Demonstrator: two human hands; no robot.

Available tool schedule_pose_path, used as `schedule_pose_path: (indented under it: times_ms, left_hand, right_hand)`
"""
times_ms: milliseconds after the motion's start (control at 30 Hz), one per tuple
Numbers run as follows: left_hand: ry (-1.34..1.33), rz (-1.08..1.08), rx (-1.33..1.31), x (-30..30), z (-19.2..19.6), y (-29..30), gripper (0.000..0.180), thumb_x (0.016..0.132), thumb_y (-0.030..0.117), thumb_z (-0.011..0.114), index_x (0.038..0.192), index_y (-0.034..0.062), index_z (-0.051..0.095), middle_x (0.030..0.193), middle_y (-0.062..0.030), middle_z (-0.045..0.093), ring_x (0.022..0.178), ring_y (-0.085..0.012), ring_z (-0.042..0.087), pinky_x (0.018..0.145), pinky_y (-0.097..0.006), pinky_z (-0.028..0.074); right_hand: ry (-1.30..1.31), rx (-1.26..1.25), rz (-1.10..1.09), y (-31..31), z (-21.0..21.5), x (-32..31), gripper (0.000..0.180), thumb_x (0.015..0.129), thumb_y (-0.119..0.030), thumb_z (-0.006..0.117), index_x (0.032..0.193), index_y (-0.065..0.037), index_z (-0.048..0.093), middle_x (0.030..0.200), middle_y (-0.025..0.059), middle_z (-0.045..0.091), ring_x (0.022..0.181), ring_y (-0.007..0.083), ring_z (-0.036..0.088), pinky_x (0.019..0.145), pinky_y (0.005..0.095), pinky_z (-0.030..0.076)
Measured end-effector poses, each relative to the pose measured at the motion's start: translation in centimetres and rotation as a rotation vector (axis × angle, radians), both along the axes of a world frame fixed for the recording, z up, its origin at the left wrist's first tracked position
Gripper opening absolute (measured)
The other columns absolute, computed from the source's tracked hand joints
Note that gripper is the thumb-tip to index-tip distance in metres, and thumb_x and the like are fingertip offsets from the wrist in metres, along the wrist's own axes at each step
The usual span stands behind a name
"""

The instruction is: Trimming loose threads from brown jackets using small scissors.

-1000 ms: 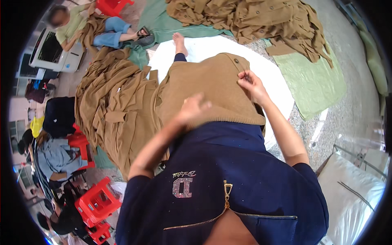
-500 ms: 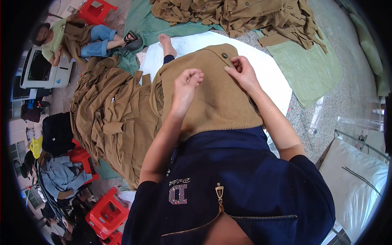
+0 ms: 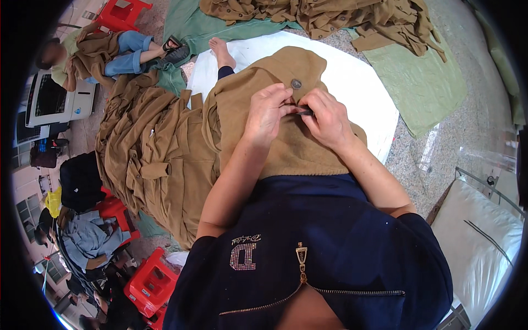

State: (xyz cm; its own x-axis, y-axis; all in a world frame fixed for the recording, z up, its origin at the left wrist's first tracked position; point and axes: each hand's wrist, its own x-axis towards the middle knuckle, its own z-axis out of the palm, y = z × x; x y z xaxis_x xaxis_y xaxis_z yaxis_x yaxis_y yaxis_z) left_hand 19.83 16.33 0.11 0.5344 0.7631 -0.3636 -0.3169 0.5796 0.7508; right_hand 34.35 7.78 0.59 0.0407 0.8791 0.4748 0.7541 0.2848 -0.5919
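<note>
So, soft-looking brown garment [image 3: 256, 140] spread against the navy top [image 3: 330, 236] | round dark button [image 3: 296, 83] on it | right hand [image 3: 328, 119] pinching slim dark thing [image 3: 306, 112] | left hand [image 3: 266, 114] alongside, can't tell its grip

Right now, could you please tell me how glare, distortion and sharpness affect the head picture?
Head view: the brown garment is reasonably sharp and free of glare; the white sheet looks nearly washed out; glare streaks the floor at right; the scene bends toward a dark rim.
</note>
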Motion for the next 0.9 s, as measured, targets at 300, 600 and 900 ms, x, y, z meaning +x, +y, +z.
schedule_pose_path:
  times_ms: [300, 600, 900]
  left_hand:
    - [0.111, 0.082, 0.065, 0.8, -0.6, -0.3, 0.006, 0.091, 0.007, 0.059, 0.095, 0.0015, 0.059, 0.084, -0.0044, 0.06, 0.075, -0.0141, 0.061, 0.069, -0.028, 0.054]
    - [0.176, 0.069, 0.12, 0.9, -0.2, -0.6, 0.006, 0.092, 0.007, 0.06, 0.096, 0.0044, 0.057, 0.082, -0.0034, 0.06, 0.076, -0.0131, 0.062, 0.072, -0.028, 0.054]
    - [0.114, 0.087, 0.103, 0.6, -0.2, -0.8, 0.008, 0.094, 0.007, 0.047, 0.1, 0.0037, 0.051, 0.088, -0.0069, 0.059, 0.076, -0.0168, 0.062, 0.073, -0.032, 0.056]
  right_hand:
    - [0.233, -0.274, -0.103, 1.3, -0.7, 1.3, 0.021, 0.096, -0.023, 0.055, 0.105, -0.004, 0.052, 0.095, 0.0161, 0.059, 0.086, 0.0363, 0.062, 0.072, 0.0424, 0.049]
    - [0.163, -0.22, -0.12, 2.1, -0.6, 1.1, 0.013, 0.094, -0.017, 0.058, 0.097, -0.005, 0.056, 0.09, 0.0141, 0.058, 0.083, 0.035, 0.062, 0.069, 0.0422, 0.049]
    - [0.566, -0.195, -0.248, 1.9, -2.4, 1.5, 0.017, 0.097, -0.018, 0.056, 0.101, -0.001, 0.057, 0.088, 0.0119, 0.064, 0.08, 0.0208, 0.062, 0.074, 0.032, 0.049]
